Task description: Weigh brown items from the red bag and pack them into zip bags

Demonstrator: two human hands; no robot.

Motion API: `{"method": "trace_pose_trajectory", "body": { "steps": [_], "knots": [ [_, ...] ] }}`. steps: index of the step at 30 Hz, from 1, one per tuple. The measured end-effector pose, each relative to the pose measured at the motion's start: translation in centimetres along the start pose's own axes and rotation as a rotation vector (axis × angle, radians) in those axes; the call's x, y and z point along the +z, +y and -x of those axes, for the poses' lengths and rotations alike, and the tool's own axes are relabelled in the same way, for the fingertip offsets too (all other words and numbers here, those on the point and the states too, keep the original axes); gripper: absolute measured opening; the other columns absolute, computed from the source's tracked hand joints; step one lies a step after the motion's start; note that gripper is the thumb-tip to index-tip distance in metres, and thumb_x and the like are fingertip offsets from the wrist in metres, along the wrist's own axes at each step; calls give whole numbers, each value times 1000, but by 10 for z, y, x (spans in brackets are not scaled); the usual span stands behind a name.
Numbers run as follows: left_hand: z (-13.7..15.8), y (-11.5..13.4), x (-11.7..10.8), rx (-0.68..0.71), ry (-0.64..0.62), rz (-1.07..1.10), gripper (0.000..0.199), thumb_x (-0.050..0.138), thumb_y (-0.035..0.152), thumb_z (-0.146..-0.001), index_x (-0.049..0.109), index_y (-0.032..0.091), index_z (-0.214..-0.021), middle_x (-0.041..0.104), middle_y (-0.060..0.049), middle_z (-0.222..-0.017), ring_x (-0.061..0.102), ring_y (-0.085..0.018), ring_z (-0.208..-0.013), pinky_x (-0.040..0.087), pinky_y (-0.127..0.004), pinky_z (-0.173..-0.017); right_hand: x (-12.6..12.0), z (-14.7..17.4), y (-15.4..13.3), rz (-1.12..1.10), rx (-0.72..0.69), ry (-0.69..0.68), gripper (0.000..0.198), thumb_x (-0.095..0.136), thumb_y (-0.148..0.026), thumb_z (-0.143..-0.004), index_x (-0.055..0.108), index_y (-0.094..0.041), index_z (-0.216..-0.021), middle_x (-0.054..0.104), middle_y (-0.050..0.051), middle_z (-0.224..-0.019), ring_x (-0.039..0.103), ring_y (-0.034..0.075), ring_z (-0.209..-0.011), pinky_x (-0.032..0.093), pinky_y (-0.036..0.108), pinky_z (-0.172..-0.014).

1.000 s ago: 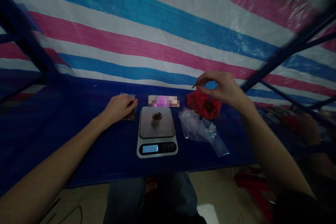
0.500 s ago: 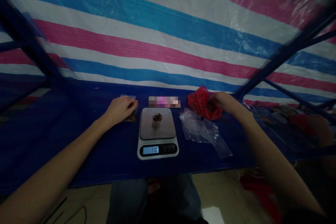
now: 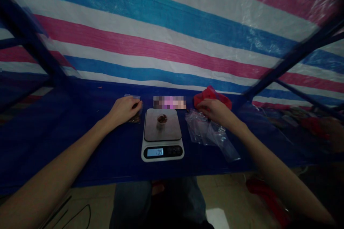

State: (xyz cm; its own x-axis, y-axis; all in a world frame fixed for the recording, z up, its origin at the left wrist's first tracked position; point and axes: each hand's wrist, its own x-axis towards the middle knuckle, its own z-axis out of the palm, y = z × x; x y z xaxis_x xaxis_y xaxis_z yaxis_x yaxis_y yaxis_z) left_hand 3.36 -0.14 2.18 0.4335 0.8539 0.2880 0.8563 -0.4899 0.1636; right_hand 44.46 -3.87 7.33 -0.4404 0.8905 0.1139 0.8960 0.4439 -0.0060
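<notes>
On the blue surface [image 3: 113, 161], a white scale [image 3: 173, 134] bears a small cup [image 3: 161, 125], upright, holding brown pieces [image 3: 162, 118]. Its display [image 3: 155, 152] reads 10.9, against 11.0 half a second ago and a higher figure before that. No hand touches the cup or plate, so the drop is judged to be the readout settling.

Principal change: the right hand [image 3: 216, 110] has left the mouth of the red bag [image 3: 211, 93] and now lies across its near side, fingertips toward the scale. Its fingers are drawn close together; whether this grip pinches anything cannot be told. Judged from position, portioning by weight remains under way.

Left hand [image 3: 124, 109] is unmoved, fingers curled over a small clear bag [image 3: 137, 117] with brown contents, left of the scale. Whether that grip is pinching or merely resting cannot be told. Loose clear pouches [image 3: 198, 130] lie right of the scale, just below the right hand.
</notes>
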Motion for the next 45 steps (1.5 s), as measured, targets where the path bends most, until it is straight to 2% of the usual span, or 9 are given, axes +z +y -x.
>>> {"method": "trace_pose_trajectory", "body": {
  "steps": [6,11,15,20,24,30,36,39,45],
  "knots": [
    [0,1,-2,7,8,10,44,40,38,-102,73,19,-79,73,-8,-76,67,-22,-71,44,-32,-65,30,-23,-22,-166,94,18,27,65,-40,-98,76,-17,-91,75,8,-86,67,20,-75,44,30,-67],
    [0,0,-2,4,3,20,43,41,37,-102,73,20,-80,72,-7,-75,65,-20,-69,45,-31,-66,47,-25,-25,-163,106,53,12,68,-25,-91,73,-16,-86,72,6,-83,62,17,-71,40,28,-64],
    [0,1,-2,-3,-4,32,43,41,37,-102,72,20,-79,72,-8,-77,65,-21,-70,45,-32,-67,35,-25,-25,-192,90,139,14,64,-25,-93,73,-16,-86,73,8,-88,65,21,-82,46,32,-75],
    [1,0,-2,-10,-13,34,43,41,37,-103,72,20,-78,71,-8,-74,64,-23,-68,42,-32,-65,-4,-5,13,-198,242,465,20,63,-35,-94,75,-19,-94,76,11,-97,69,28,-92,51,38,-84],
    [-1,0,0,-8,-23,32,43,41,38,-103,71,19,-78,70,-8,-76,64,-23,-72,41,-33,-66,-11,29,58,7,421,392,24,63,-37,-93,74,-17,-91,76,13,-93,69,29,-82,49,38,-73],
    [-1,1,0,-7,-44,23,43,40,37,-103,72,18,-81,71,-9,-79,64,-23,-74,41,-33,-69,6,48,67,78,378,242,17,66,-29,-92,79,-17,-93,76,17,-98,65,31,-87,44,42,-74],
    [0,2,-1,1,-41,19,43,40,37,-104,71,19,-80,71,-9,-77,64,-23,-74,42,-33,-68,-11,28,16,140,289,356,25,55,-18,-94,77,-13,-107,73,21,-102,65,37,-98,48,47,-82],
    [-1,1,-1,11,-41,17,43,40,37,-104,69,19,-77,70,-8,-76,63,-22,-72,41,-33,-67,-17,15,-39,-117,74,428,19,58,-21,-95,76,-19,-102,74,14,-106,69,31,-98,53,44,-87],
    [0,0,-1,37,-36,7,44,39,37,-104,68,20,-77,68,-7,-73,63,-22,-71,40,-32,-66,-18,-13,-130,-417,-273,161,20,59,-19,-100,75,-19,-112,74,9,-113,71,23,-103,55,35,-89]
  ]
}}
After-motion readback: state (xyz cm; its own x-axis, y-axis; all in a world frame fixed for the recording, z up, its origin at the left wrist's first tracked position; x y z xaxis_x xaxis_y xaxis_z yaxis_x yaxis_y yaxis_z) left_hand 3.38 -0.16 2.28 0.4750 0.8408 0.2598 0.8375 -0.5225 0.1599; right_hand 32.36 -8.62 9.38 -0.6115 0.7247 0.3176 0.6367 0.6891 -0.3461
